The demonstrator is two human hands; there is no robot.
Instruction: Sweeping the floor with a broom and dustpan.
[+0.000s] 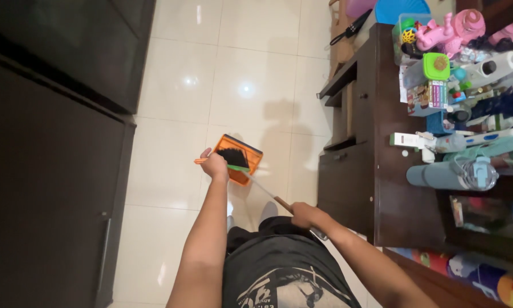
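An orange dustpan (248, 161) rests tilted on the pale tiled floor. My left hand (215, 165) grips its orange handle at the pan's left side. A broom with black bristles (232, 157) lies inside the pan's mouth. Its thin shaft (262, 190) runs back and to the right, ending in a brown wooden grip. My right hand (303, 215) is closed around that wooden end, close to my body.
A dark wooden cabinet (364, 171) stands right of the dustpan, its top crowded with toys, bottles and boxes. A teal drinking bottle (451, 174) lies there. Large dark furniture (51, 154) fills the left. Glossy floor tiles (211, 74) stretch ahead.
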